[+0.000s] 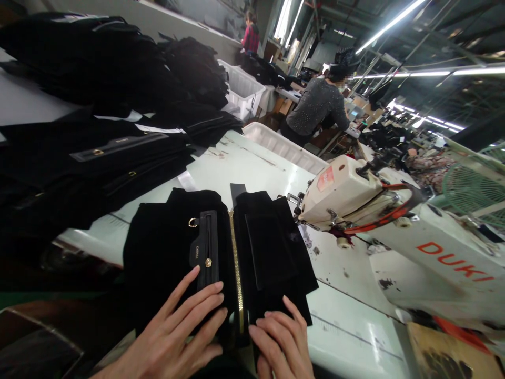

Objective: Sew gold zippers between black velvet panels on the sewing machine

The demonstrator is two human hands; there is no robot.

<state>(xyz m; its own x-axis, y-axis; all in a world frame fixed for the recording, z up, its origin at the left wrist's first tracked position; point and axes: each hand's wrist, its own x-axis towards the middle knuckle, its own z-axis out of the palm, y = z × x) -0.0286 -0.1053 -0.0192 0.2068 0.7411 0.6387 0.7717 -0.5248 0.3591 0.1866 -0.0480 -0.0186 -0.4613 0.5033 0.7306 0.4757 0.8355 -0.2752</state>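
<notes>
A black fabric bag piece [158, 231] lies flat on the sewing table, with a gold-toothed zipper [236, 263] running down its middle. On its left half are a black trim strip [209, 237] with a gold zipper pull and a small gold ring [193, 222]. A black rectangular patch [272, 250] sits on the right half. My left hand [185, 326] rests on the left half below the trim, fingers stretched out. My right hand [282, 337] lies on the lower right half, fingers slightly bent and thumb partly hidden.
A white sewing machine [343, 195] stands to the right on the pale table [355, 326]. Large stacks of black fabric pieces [98, 68] fill the left. White plastic bins [284, 145] are behind the table. A person in grey [315, 108] works further back; a green fan [473, 189] is at right.
</notes>
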